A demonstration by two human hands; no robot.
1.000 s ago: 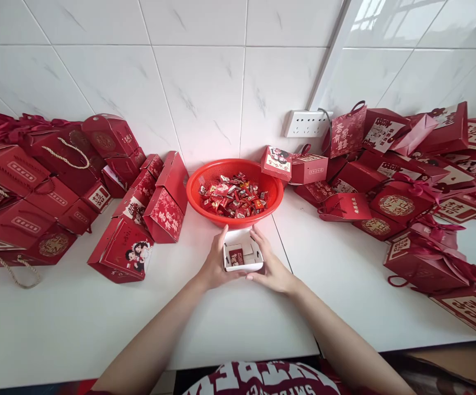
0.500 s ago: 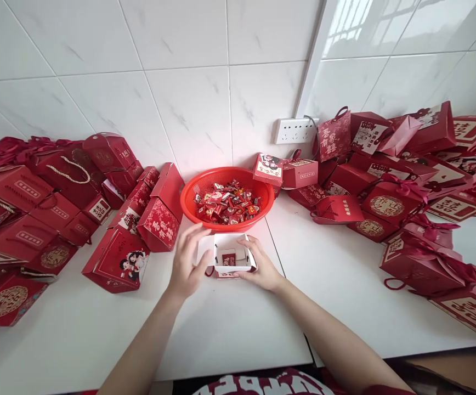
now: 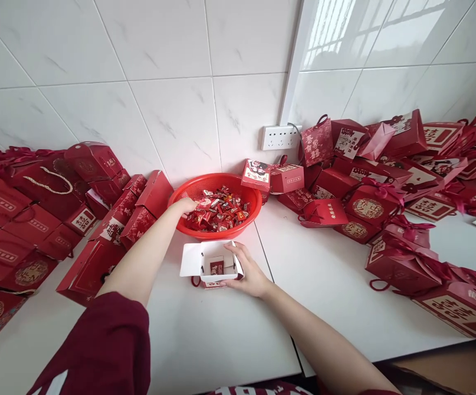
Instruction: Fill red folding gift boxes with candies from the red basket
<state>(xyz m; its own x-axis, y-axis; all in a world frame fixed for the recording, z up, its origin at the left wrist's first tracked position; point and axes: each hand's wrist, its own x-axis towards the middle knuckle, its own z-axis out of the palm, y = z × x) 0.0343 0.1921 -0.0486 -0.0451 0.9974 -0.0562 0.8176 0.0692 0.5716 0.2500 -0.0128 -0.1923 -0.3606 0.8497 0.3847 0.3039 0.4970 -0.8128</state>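
Note:
My right hand (image 3: 249, 271) is wrapped round the right side of a small open gift box (image 3: 238, 266), thumb in front and fingers at the back. The box is white inside and red outside, and its lid flap hangs out to the left. Inside it lies a small dark red packet (image 3: 217, 266). My left hand (image 3: 186, 207) is reaching into the left part of a red plastic basket (image 3: 172, 198), at the edge of a heap of wrapped candies (image 3: 225, 211). The fingers of that hand are mostly hidden, so what they hold does not show.
Red gift boxes (image 3: 16, 203) are piled at the left, with a tall red box (image 3: 85, 269) beside my left forearm. Many more boxes (image 3: 369, 206) crowd the right side. One box (image 3: 256, 173) leans over the basket's right rim. A power strip (image 3: 281, 137) is on the tiled wall.
My left hand has left the box's flap and moved forward into the candy basket. My right hand still grips the box. The view has shifted a little, and another person's hand at far left is gone.

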